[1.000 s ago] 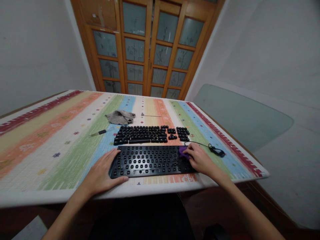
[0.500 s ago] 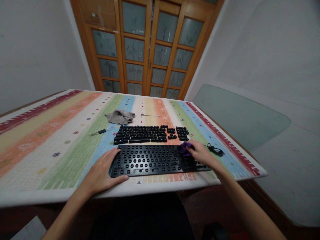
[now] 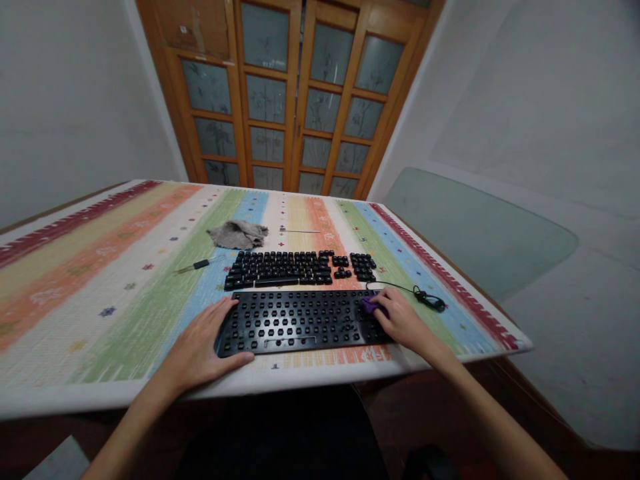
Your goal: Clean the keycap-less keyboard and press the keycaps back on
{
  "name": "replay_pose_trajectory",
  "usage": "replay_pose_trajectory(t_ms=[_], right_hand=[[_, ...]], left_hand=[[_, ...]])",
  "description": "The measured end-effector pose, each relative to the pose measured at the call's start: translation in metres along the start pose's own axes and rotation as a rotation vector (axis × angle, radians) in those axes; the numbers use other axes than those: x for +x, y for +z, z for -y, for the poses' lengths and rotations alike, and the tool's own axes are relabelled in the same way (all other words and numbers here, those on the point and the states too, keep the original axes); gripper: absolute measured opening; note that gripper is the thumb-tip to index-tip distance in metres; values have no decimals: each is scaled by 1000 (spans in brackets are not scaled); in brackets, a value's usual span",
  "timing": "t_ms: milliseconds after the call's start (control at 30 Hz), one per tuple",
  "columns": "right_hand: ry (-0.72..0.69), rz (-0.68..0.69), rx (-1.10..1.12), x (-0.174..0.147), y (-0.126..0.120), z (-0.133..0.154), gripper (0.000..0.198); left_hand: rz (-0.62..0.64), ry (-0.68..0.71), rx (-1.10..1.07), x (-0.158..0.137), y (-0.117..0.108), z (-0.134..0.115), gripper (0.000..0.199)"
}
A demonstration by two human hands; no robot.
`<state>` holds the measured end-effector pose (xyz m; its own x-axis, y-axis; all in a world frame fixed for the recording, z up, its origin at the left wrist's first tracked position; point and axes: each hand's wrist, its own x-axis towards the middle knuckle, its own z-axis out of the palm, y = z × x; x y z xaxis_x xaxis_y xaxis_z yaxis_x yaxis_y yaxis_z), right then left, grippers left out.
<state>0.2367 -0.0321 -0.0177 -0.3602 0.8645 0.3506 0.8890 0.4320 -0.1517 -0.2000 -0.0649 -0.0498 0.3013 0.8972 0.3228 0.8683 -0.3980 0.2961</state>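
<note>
A black keyboard base (image 3: 300, 321) without its keycaps lies flat along the front of the table. My left hand (image 3: 204, 343) grips its left end, fingers at the back corner and thumb along the front edge. In my right hand (image 3: 400, 319) is a bunched purple cloth (image 3: 371, 305), pressed on the right part of the base. That hand and forearm hide the base's right end. Just behind the base, removed black keycaps (image 3: 277, 269) are laid out in keyboard order.
Behind the keycaps lie a crumpled grey cloth (image 3: 239, 234) and a thin metal rod (image 3: 303, 231). A small tool with a black handle (image 3: 201, 264) and wire prongs rests to the left. The bundled cable (image 3: 429, 301) is at the right, on the striped tablecloth (image 3: 150, 287).
My right hand has shifted with the purple cloth down over the right part of the base, uncovering more of the cable behind. My left hand keeps its hold.
</note>
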Motion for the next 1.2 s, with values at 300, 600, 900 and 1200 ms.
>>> replay_pose_trajectory(t_ms=[300,600,900,1200], right_hand=[[-118,138,106,5,-13,-13,29],[-271,264,79,11,-24,-24,45],[-334,216,-140,9,-21,-12,47],[-293,338,160,25,-28,-23,43]], left_hand=[[-4,-15,0,0,1,1,96],[3,-15,-2,0,1,0,96],[6,-13,-10,0,-1,-1,96],[11,-11,-6,0,-1,0,97]])
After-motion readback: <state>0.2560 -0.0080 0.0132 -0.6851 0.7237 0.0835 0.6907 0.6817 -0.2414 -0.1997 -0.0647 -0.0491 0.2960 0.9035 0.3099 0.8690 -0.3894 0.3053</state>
